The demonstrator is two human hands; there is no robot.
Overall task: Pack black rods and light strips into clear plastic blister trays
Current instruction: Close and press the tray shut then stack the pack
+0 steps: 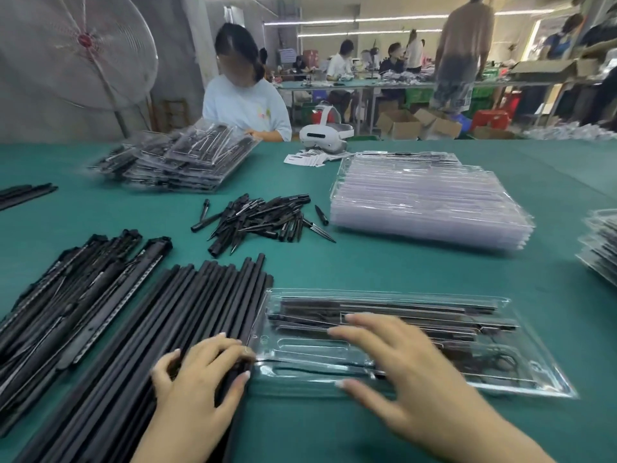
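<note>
A clear blister tray (414,342) lies on the green cloth table (384,262); long black pieces fill its upper grooves. The right hand (400,365) rests flat on it, fingers spread. The left hand (203,372) curls its fingers around smooth black rods (187,309) just beside. Light strips (76,295) lie further left, empty glossy trays (427,202) behind.

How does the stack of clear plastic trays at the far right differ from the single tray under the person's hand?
The stack of clear plastic blister trays looks empty and pale; the single clear tray near the right hand holds black parts. The stack is many layers high, the single tray lies flat alone. Both rest on the green table.
</note>
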